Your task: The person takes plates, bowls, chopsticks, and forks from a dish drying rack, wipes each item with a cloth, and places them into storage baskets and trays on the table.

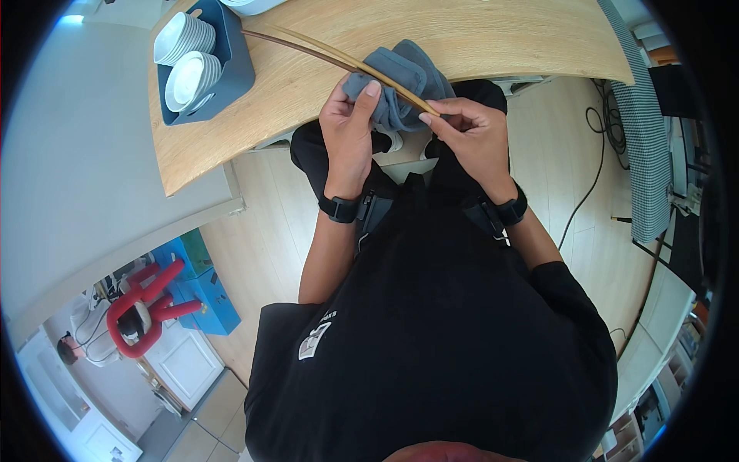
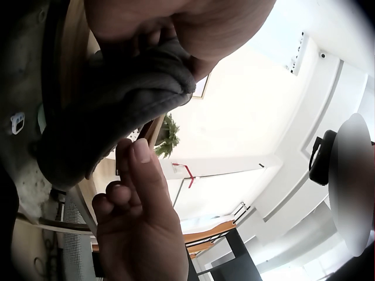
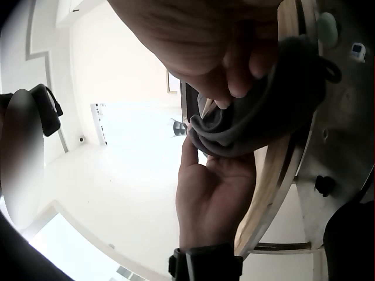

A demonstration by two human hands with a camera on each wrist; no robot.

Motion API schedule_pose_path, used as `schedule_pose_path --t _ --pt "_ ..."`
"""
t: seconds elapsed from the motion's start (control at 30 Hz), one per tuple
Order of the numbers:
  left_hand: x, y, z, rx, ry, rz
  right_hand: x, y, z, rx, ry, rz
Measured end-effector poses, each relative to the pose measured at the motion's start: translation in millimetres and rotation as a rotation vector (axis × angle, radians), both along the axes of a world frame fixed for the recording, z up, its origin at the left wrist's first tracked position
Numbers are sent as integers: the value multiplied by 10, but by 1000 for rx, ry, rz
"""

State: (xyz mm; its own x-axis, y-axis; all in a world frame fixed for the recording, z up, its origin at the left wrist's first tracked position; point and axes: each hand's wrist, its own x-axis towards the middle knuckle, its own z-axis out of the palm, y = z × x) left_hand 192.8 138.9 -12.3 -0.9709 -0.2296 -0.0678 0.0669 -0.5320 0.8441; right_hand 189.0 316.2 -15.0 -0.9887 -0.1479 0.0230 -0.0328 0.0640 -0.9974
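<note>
Two long wooden chopsticks [image 1: 391,82], one lighter and one darker, slant across in front of the person above the table's near edge. My left hand [image 1: 350,131] grips a grey-blue cloth [image 1: 412,65] together with the chopsticks, thumb on top. The rest of the cloth hangs in folds between the hands. At the chopsticks' near right end, my right hand [image 1: 473,131] pinches them between thumb and fingers. In the left wrist view the cloth [image 2: 117,111] hides most of the chopsticks. The right wrist view shows the left hand [image 3: 217,193] under the bunched cloth [image 3: 258,111].
A blue-grey bin [image 1: 235,61] with stacked white bowls [image 1: 185,38] stands on the wooden table [image 1: 208,142] at the left. Part of a white container [image 1: 250,6] shows at the back. A black cable [image 1: 589,185] lies on the floor to the right.
</note>
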Motion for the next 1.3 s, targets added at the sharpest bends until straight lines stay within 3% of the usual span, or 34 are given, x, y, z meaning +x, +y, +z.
schedule_pose_path --t 0.17,0.5,0.97,1.3 --pt "9 -15 -5 11 -5 9 3 1 98 120 214 46" --pt "-32 -173 -40 1 17 84 -65 152 103 78 60 114" --pt "-101 -648 -4 -43 35 338 -198 422 18 90 -12 -9" --pt "-98 -638 -21 -140 39 392 -233 308 49 29 82 -48"
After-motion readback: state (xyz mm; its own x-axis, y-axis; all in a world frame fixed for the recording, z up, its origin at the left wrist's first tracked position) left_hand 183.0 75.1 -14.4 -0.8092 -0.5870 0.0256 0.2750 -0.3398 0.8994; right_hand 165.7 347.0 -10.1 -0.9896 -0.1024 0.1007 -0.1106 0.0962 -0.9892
